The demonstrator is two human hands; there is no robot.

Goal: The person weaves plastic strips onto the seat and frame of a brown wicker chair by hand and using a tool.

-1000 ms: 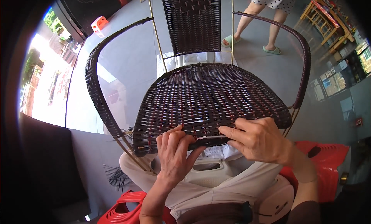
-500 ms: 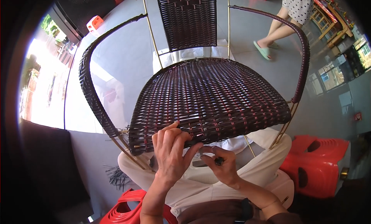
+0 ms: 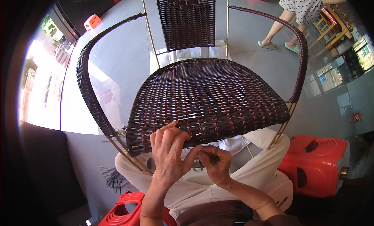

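A chair with a dark brown woven seat (image 3: 210, 91), flecked with dark red strands, stands before me on a thin gold-coloured metal frame. My left hand (image 3: 168, 154) grips the seat's front edge, fingers curled over the top and thumb underneath. Just right of it, below the same edge, my right hand (image 3: 217, 165) is closed around a small tool with a dark round handle end (image 3: 214, 159). The tool's working end is hidden by the fingers and the rim. Long pale gaps show between strands near my left fingertips.
A woven backrest (image 3: 187, 23) rises behind the seat between armrests. Red plastic stools (image 3: 321, 163) lie at right and lower left. Dark cut strands (image 3: 113, 179) lie on the floor at left. Another person's legs (image 3: 278, 27) in green slippers stand at the far right.
My left hand keeps its hold on the rim while my right hand stays close beside it, shifted slightly. The view has moved a little. At the far right the other person has stepped rightward.
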